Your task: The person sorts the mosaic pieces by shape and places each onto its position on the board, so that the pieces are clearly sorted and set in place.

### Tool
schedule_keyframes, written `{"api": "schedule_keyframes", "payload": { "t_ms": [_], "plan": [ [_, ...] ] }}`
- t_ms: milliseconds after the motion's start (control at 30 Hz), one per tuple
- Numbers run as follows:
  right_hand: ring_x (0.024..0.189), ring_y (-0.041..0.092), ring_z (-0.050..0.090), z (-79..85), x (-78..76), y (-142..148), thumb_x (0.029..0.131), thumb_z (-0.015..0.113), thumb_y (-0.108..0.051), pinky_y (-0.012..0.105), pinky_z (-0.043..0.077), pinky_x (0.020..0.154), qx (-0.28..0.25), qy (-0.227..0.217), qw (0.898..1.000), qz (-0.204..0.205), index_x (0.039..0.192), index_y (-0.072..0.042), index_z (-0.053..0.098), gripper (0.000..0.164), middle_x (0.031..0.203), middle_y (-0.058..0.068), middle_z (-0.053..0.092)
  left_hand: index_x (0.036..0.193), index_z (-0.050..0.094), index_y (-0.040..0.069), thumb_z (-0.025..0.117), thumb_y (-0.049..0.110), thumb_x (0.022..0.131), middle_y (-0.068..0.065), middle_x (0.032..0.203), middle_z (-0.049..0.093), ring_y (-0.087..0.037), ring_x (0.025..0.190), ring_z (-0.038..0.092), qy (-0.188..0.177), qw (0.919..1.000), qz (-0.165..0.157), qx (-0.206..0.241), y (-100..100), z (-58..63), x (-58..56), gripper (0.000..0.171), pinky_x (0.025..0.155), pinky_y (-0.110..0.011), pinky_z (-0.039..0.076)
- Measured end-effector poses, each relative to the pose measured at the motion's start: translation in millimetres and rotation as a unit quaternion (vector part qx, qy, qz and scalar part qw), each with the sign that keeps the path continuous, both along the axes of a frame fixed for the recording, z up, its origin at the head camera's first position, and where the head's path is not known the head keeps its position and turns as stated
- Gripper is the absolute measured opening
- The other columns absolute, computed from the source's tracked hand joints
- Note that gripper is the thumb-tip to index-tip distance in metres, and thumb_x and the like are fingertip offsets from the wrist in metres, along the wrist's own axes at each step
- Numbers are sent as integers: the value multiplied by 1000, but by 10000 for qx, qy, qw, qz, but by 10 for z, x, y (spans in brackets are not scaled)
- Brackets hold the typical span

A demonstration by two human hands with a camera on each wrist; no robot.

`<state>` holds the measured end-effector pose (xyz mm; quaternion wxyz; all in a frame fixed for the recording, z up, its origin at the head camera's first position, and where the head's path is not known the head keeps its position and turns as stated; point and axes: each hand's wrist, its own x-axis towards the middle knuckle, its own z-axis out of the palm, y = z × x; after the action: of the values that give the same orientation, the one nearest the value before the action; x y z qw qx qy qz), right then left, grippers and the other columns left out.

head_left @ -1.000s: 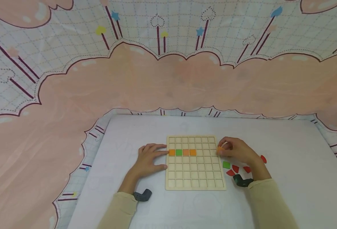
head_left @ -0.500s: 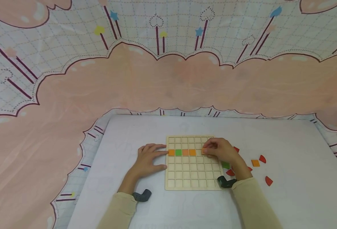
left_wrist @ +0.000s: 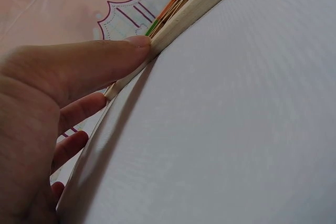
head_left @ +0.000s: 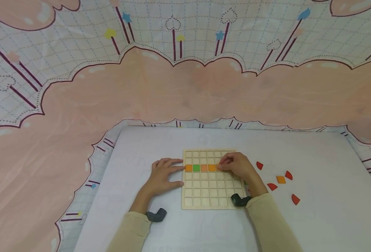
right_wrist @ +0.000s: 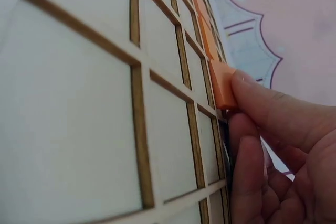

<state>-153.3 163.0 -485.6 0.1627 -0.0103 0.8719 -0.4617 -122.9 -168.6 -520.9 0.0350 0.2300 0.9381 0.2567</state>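
A pale wooden grid board (head_left: 201,192) lies on the white table. Along its third row sit an orange tile (head_left: 189,168), a green tile (head_left: 196,168), a salmon tile (head_left: 204,168) and another orange tile (head_left: 211,168). My right hand (head_left: 237,165) pinches an orange square tile (right_wrist: 223,85) between thumb and fingers at the fifth cell of that row; it is tilted slightly beside its neighbour. My left hand (head_left: 165,176) has its fingers spread, fingertips touching the board's left edge; in the left wrist view the thumb (left_wrist: 105,64) presses that edge.
Right of the board lie several red quarter-round pieces (head_left: 295,199) and a loose orange tile (head_left: 281,179). A green piece is mostly hidden behind my right wrist. Dark wrist devices (head_left: 156,215) sit on both wrists. A patterned cloth (head_left: 204,91) hangs behind the table.
My right hand has carried the orange tile leftward from beyond the board's right edge to the fifth cell of the row. My left hand has stayed at the left edge.
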Motion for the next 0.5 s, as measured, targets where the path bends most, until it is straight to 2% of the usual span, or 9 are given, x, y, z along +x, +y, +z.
{"api": "schedule_keyframes", "payload": {
  "t_ms": [133,500],
  "plan": [
    [82,21,56,-14,-5,-9,81,86,-25,32,44,75,25,-16,10000,-57,87,-13,76,17,79,0,66,138,66,30,76,52,83,7,154,51,-25,142,38,24,10000,-11,-4,-5,-3,4,60,112,-58,20],
    [75,19,52,-50,0,-46,83,84,-23,32,40,68,423,409,9983,10,83,-13,74,15,72,1,59,138,65,31,76,52,82,8,154,51,-24,141,39,35,10000,8,-37,-1,6,9,60,112,-58,20]
  ]
}}
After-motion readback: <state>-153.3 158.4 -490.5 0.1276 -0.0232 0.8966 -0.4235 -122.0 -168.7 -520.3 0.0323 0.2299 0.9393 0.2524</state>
